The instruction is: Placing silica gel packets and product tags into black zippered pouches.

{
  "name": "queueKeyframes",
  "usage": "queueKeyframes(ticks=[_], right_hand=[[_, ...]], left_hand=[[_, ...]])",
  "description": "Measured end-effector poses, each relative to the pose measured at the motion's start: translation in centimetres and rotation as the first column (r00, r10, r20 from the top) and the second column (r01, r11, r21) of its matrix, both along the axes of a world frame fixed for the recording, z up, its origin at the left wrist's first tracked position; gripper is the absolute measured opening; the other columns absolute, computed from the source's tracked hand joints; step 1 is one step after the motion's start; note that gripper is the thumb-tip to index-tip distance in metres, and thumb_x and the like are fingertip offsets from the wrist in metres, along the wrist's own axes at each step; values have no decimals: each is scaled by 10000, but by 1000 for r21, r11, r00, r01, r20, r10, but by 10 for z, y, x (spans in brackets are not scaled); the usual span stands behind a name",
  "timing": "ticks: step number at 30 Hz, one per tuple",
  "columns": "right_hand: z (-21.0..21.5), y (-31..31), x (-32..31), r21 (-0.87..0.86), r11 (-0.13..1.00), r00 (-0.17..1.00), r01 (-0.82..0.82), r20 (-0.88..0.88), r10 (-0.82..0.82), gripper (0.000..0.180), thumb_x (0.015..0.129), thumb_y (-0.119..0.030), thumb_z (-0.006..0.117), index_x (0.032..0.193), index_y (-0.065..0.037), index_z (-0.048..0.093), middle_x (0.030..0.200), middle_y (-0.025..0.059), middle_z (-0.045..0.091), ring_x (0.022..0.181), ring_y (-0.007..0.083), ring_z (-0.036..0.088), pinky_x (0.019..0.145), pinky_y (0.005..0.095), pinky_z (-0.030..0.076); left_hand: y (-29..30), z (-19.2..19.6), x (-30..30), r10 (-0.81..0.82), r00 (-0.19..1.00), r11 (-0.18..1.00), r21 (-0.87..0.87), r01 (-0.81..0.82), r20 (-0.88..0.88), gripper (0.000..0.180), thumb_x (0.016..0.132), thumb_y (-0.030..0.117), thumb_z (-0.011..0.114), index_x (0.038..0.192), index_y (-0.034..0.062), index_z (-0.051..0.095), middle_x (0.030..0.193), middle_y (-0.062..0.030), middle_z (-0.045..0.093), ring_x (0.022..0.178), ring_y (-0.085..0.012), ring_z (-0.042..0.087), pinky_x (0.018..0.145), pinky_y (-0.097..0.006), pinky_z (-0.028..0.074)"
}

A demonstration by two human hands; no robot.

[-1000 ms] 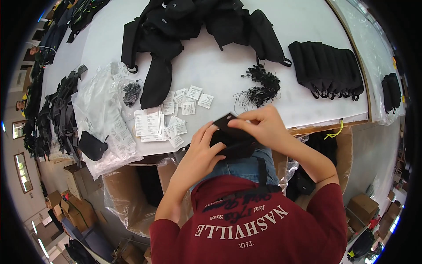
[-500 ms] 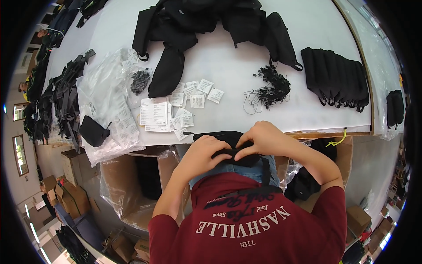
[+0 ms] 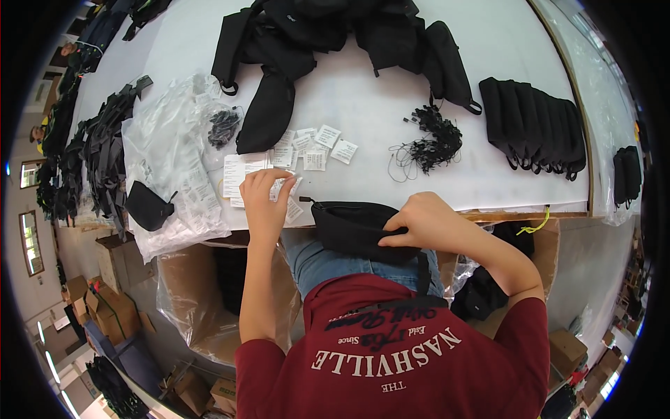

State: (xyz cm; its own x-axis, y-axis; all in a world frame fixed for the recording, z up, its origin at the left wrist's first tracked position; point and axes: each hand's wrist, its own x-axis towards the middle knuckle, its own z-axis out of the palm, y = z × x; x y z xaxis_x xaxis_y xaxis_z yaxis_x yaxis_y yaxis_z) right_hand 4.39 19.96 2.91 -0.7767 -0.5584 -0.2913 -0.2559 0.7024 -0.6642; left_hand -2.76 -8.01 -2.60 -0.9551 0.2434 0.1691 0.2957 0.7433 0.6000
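My right hand (image 3: 427,222) pinches the rim of a black fabric pouch (image 3: 349,234) at the table's front edge. The pouch gapes open, its zipper along the top and a pull tab at its left end. My left hand (image 3: 264,195) is over the stack of white printed cards (image 3: 237,169), thumb and forefinger together on the edge of a small white printed packet (image 3: 287,188). Several more white packets (image 3: 315,160) lie loose just beyond. My left fingers partly hide the cards.
Black bags (image 3: 307,56) are heaped at the back. A bundle of black strings (image 3: 436,143) and a row of black pouches (image 3: 534,126) lie at right. At left are a clear plastic bag (image 3: 164,133) and black straps (image 3: 108,140). Lined cartons (image 3: 202,300) stand below the table edge.
My left hand has let go of the pouch and moved up and left to the white packets. My right hand still holds the pouch, which now shows its open mouth.
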Motion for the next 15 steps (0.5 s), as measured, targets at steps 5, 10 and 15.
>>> queueKeyframes(ticks=[5, 10, 15], right_hand=[[13, -9, 2, 205, 973, 896, -103, -407, 180, 203, 763, -328, 682, 701, -135, 692, 500, 43, 540, 514, 211, 553, 578, 308, 406], [26, -17, -7, 100, 994, 822, -49, -560, 97, 144, 744, -289, 707, 720, -149, 685, 486, -10, 489, 485, 165, 506, 547, 301, 374], [35, -27, -13, -186, 980, 750, 68, -638, -173, 137, 703, -245, 753, 790, -146, 715, 480, -29, 462, 466, 152, 455, 503, 290, 336]], left_hand=[[37, 56, 29, -196, 980, 899, 403, 170, 23, 89, 755, 120, 707, 830, 86, 673, 1122, -53, 588, 1035, -255, 501, 919, -378, 336], [27, 40, 40, 131, 962, 932, 361, -38, -237, 472, 762, 292, 737, 1142, 56, 585, 1254, -129, 510, 1189, -251, 425, 974, -376, 314], [31, 6, 57, -237, 876, 114, 907, -405, 420, 865, 706, 457, 778, 1342, 47, 360, 1271, -85, 475, 1188, -237, 457, 1022, -379, 363]])
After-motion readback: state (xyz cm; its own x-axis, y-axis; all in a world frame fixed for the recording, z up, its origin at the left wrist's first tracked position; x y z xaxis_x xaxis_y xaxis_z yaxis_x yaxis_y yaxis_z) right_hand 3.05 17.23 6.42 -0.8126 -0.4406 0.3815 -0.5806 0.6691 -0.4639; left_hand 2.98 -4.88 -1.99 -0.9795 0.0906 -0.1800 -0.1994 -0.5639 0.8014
